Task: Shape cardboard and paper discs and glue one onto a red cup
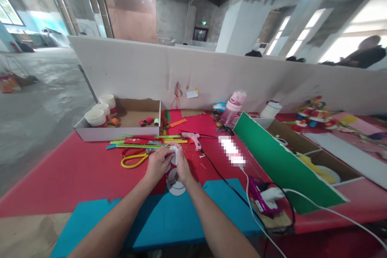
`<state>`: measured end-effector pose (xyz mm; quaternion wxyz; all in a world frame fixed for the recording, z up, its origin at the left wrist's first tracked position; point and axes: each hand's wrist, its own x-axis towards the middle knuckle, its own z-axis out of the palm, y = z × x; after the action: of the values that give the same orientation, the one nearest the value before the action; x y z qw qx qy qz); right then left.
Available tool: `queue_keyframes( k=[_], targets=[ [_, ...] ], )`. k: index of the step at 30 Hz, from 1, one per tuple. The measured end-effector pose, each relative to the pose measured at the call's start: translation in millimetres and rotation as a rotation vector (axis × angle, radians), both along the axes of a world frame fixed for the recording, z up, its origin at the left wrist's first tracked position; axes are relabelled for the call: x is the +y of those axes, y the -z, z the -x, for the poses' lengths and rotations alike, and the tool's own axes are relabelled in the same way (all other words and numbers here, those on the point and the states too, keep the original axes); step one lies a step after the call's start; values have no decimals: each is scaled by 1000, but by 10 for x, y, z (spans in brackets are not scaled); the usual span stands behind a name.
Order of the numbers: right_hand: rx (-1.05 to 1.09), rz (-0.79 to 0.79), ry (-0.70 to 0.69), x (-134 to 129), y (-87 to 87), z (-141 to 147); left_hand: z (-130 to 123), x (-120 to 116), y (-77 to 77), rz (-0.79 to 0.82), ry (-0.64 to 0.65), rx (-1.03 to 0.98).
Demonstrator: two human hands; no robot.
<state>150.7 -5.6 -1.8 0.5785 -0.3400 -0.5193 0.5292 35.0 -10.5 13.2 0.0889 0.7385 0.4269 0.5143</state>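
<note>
My left hand [159, 162] and my right hand [183, 164] meet over the table, fingers closed around a small white piece [174, 155] that looks like paper. Its exact shape is partly hidden by the fingers. Just below them lies a white disc [176, 187] with dark print, overlapping the edge of the blue sheet [187, 217]. Left of my left hand are yellow-handled pliers [134, 161]. A pink hot glue gun [193, 139] rests beyond my right hand, its black cord trailing toward the right.
Several paper strips [121, 144] lie behind the hands. A box [117, 133] with white cups stands back left. To the right are a purple power strip [263, 199] with cables, a green-sided box [281, 161] and a pink bottle [232, 107]. A white partition [136, 68] borders the back.
</note>
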Motion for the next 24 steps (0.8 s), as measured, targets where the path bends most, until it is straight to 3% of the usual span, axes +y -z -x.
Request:
queue_keyframes(
  k=[5, 11, 20, 24],
  targets=[
    [-64, -80, 14, -18, -3, -11, -59, -38, -9, 31, -48, 56],
    [-4, -21, -2, -15, -24, 1, -62, -3, 11, 24, -119, 96],
    [275, 190, -48, 84, 33, -8, 6, 25, 58, -68, -32, 82],
    [224, 185, 1, 98, 58, -23, -23, 21, 85, -105, 7, 120]
  ],
)
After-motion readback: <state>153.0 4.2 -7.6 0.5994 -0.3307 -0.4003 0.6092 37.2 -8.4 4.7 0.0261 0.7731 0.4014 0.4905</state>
